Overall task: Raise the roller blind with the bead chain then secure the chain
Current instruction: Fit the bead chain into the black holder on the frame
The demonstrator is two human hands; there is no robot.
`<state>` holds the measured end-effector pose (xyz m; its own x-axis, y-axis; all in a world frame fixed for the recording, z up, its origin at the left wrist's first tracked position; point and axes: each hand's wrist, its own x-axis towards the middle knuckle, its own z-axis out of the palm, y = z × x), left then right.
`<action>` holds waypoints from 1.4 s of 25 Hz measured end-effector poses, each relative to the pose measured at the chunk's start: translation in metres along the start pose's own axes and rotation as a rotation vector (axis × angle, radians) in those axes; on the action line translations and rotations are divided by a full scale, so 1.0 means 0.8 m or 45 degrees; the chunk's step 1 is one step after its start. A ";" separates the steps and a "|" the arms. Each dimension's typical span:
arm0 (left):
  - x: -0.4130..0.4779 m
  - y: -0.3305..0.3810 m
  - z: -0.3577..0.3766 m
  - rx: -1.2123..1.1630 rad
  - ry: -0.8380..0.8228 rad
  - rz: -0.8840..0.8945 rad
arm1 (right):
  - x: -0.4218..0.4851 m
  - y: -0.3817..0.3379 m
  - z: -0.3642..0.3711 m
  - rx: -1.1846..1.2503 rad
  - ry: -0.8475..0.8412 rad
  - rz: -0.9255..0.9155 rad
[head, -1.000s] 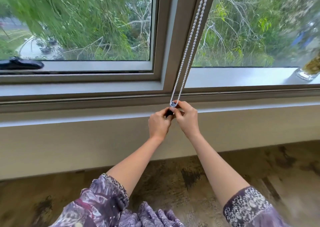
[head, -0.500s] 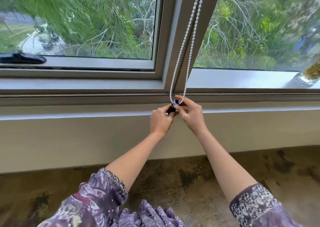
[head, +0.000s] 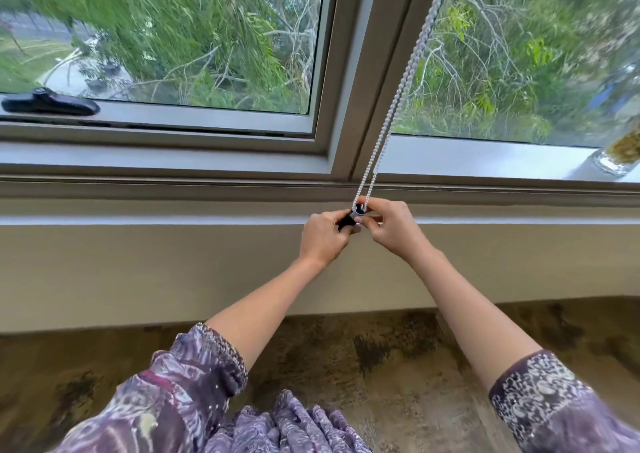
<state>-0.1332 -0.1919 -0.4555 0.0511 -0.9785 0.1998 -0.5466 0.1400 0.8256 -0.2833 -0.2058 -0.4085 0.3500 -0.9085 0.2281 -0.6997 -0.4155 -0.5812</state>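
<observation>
My left hand (head: 323, 236) and my right hand (head: 393, 227) meet at the edge of the pale grey window sill (head: 138, 219), fingertips almost touching each other. Between them sits the small dark chain holder with a shiny metal end (head: 354, 216); my left thumb and fingers are pinched closed on its dark lower part, and my right fingertips are closed on its upper end, where the bottom of the loop sits. The white bead chain (head: 398, 96) runs as two strands, close side by side, from that point up and to the right, along the grey upright window frame post (head: 367, 72), and leaves the top of the view. The strands look fairly straight. Whether the loop is seated in the holder I cannot tell, since my fingers cover it. Far to the left, a black window handle (head: 48, 103) lies on the lower frame of the left pane. At the far right, a clear glass jar (head: 618, 155) stands on the ledge. My patterned purple sleeves (head: 180, 393) are pushed up, and both forearms are bare.
</observation>
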 end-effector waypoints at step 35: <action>-0.010 0.002 0.008 -0.017 0.066 -0.150 | -0.012 -0.021 0.069 0.621 0.521 0.371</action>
<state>-0.1401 -0.1851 -0.4592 0.1579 -0.9792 0.1276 -0.5233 0.0266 0.8517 -0.2402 -0.1873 -0.4442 -0.1388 -0.9632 0.2301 -0.3369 -0.1725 -0.9256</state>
